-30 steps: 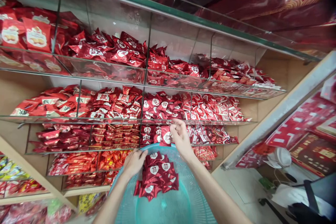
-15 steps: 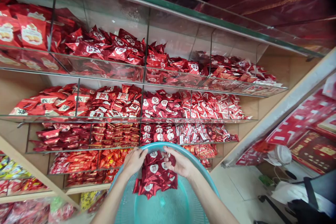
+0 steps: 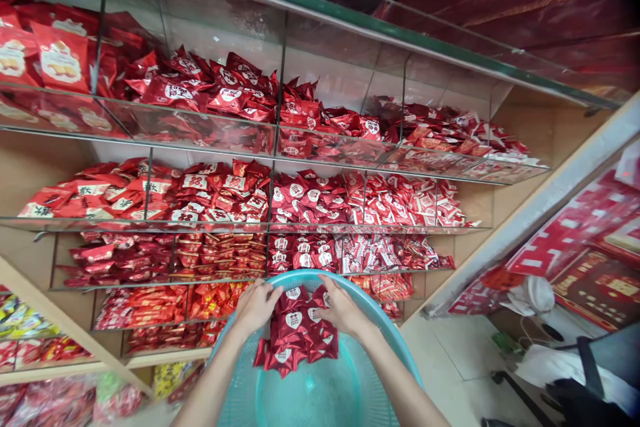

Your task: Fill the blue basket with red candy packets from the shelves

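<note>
Dark red candy packets (image 3: 294,330) with white heart-shaped labels lie in a pile inside a round teal plastic basket (image 3: 370,373), near its far side. My left hand (image 3: 256,305) is at the pile's left edge, thumb stretched toward the packets and fingers over the basket's rim. On the other side, my right hand (image 3: 343,305) rests against the packets at the upper right, with its thumb and fingers apart. Both hands border the pile, and the undersides of their fingers are hidden.
Glass-fronted shelves (image 3: 210,227) full of red packets rise just beyond the basket. Yellow packets (image 3: 173,380) show low on the left. At the right are a tiled floor (image 3: 440,353), a white cloth (image 3: 550,373) and a dark red box (image 3: 595,280).
My right hand's fingers have uncurled and shifted slightly up toward the rim, uncovering more of the upper right packets. My left hand has barely moved.
</note>
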### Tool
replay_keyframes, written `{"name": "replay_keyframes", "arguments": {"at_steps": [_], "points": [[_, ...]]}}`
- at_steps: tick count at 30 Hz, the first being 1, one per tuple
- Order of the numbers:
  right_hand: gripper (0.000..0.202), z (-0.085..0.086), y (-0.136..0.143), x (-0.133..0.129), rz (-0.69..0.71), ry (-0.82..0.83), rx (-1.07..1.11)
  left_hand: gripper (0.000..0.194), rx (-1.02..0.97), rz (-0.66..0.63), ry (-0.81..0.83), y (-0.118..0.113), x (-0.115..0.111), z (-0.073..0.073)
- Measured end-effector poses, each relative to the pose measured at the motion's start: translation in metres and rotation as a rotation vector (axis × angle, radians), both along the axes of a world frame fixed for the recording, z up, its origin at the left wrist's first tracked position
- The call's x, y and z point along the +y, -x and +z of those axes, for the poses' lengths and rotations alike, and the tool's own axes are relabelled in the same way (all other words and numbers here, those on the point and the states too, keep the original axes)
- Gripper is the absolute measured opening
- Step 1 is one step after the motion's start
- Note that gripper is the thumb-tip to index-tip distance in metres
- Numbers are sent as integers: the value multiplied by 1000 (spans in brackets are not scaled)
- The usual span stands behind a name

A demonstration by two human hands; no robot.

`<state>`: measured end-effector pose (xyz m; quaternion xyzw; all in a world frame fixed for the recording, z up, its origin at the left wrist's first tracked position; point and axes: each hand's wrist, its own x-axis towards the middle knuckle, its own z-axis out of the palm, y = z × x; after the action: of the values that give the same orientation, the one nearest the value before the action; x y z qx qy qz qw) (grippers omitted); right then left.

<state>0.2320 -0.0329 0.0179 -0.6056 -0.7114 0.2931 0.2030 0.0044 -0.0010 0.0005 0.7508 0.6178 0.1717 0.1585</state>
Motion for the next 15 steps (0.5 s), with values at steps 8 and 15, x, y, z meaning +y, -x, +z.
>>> {"name": "replay_keyframes", "arguments": {"at_steps": [8, 15], "points": [[59, -9, -8, 5, -49, 24, -168, 43, 1, 6, -5, -1, 0, -1], [72, -20, -9, 9, -129, 40, -21, 41, 7, -3, -14, 0, 1, -3]]}}
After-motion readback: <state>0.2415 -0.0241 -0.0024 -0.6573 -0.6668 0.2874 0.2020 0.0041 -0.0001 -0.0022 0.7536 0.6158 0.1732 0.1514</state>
